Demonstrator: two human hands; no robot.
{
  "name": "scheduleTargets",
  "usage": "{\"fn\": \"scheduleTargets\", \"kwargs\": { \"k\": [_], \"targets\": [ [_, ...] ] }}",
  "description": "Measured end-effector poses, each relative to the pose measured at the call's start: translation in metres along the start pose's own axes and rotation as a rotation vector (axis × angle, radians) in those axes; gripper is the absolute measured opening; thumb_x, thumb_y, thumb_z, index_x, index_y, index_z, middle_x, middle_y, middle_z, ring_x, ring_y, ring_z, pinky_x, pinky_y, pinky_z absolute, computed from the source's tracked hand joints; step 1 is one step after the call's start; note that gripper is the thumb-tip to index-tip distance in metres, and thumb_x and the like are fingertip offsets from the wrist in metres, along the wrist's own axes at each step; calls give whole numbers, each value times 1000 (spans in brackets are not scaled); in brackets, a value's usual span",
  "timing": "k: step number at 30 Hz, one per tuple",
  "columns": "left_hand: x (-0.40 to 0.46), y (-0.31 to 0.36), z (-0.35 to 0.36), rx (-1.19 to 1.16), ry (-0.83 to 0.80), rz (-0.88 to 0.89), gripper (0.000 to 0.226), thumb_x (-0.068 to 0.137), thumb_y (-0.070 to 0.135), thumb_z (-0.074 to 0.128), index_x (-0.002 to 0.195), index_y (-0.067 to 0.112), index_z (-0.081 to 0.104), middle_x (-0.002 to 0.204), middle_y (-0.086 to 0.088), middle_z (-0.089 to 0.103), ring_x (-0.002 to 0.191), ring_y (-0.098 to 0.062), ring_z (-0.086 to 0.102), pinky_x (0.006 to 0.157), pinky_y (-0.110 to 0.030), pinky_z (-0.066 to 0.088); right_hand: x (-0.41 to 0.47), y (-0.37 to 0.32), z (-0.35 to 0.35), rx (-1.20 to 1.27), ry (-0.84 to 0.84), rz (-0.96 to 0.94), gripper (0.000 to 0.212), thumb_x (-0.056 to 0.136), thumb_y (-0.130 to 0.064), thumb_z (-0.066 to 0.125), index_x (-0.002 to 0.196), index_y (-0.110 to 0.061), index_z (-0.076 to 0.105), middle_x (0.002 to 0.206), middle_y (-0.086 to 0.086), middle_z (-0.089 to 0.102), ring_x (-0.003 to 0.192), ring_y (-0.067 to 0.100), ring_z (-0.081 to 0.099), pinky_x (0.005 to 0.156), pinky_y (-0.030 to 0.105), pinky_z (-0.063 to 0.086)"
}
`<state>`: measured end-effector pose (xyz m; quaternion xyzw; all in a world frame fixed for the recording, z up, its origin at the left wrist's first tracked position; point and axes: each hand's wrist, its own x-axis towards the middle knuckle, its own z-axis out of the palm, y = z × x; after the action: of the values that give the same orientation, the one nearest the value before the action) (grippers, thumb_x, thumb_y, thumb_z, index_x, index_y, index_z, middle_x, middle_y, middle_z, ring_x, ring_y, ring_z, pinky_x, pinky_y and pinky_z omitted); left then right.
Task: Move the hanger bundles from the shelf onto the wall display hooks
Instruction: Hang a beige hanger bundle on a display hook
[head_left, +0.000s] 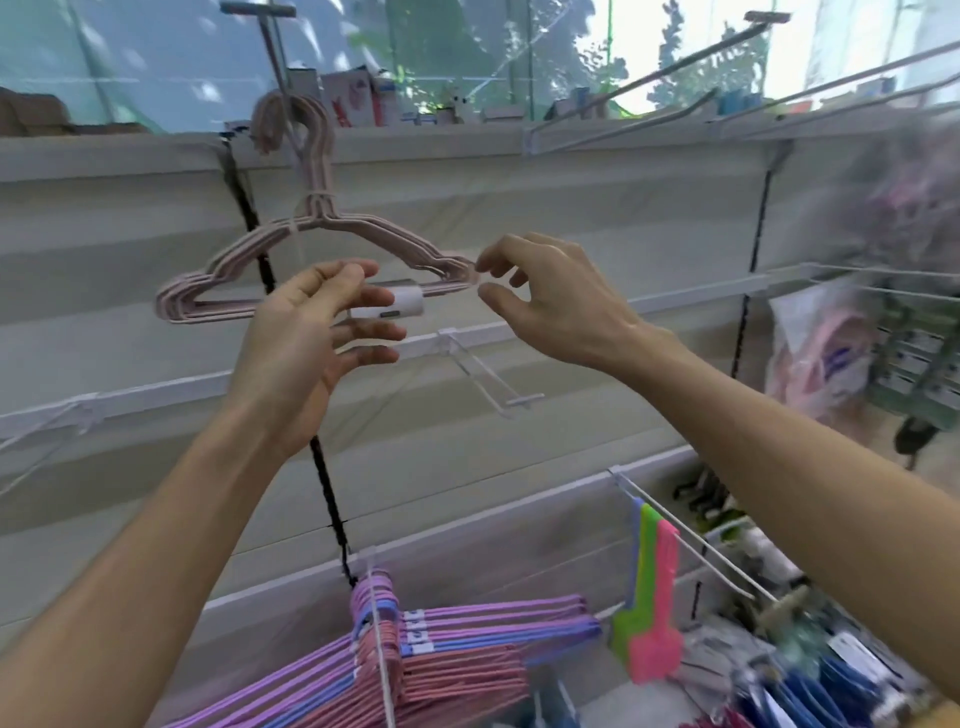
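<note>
- Pink bundle (311, 275) hangs by its hooks on an upper wall hook (272, 57), white label (408, 304) on the lower bar.
- Left hand (306, 353): grip apart, fingers loose at the label; contact unclear.
- Right hand (550, 296): grip apart, fingertips just beside the bundle's right shoulder.
- Purple, blue and red hangers (441, 644) hang on a lower hook.

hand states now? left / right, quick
Left hand: open, fingers loosely spread beside the white label of the pink hanger bundle, gripping nothing.
Right hand: open, fingertips at the bundle's right end, no clear pinch.
</note>
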<state>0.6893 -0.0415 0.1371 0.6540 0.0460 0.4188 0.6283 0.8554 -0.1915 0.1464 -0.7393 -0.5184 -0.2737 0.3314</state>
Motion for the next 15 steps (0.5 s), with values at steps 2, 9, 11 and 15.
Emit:
{"fn": "scheduleTargets", "kwargs": {
  "k": [2, 9, 11, 15],
  "targets": [
    [-8, -1, 13, -5, -51, 33, 16, 102, 22, 53, 106, 15, 67, 85, -2, 70, 73, -23, 68, 62, -32, 56, -17, 6, -9, -22, -3, 39, 26, 96, -32, 59, 118, -21, 65, 114, -2, 66, 101, 18, 61, 87, 45, 52],
    [-35, -13, 66, -60, -264, 77, 19, 102, 24, 51, 104, 16, 68, 87, -2, 67, 74, -23, 67, 60, -31, 54, -90, 25, -48, -132, 15, 146, 23, 97, -32, 58, 115, -21, 66, 106, -5, 68, 93, 17, 63, 81, 43, 53],
    [-42, -15, 86, -95, -321, 73, 18, 99, 27, 53, 104, 17, 68, 87, -2, 67, 73, -23, 67, 60, -32, 54, -111, 30, -62, -165, 28, 180, 21, 97, -32, 57, 113, -22, 67, 100, -8, 67, 88, 15, 63, 78, 42, 54],
    [-57, -21, 132, -153, -422, 70, 17, 98, 28, 54, 100, 19, 68, 85, -1, 67, 72, -24, 66, 60, -34, 53, -152, 44, -94, -202, 41, 259, 21, 95, -33, 57, 110, -23, 67, 90, -16, 57, 83, 13, 62, 76, 43, 54]
  ]
}}
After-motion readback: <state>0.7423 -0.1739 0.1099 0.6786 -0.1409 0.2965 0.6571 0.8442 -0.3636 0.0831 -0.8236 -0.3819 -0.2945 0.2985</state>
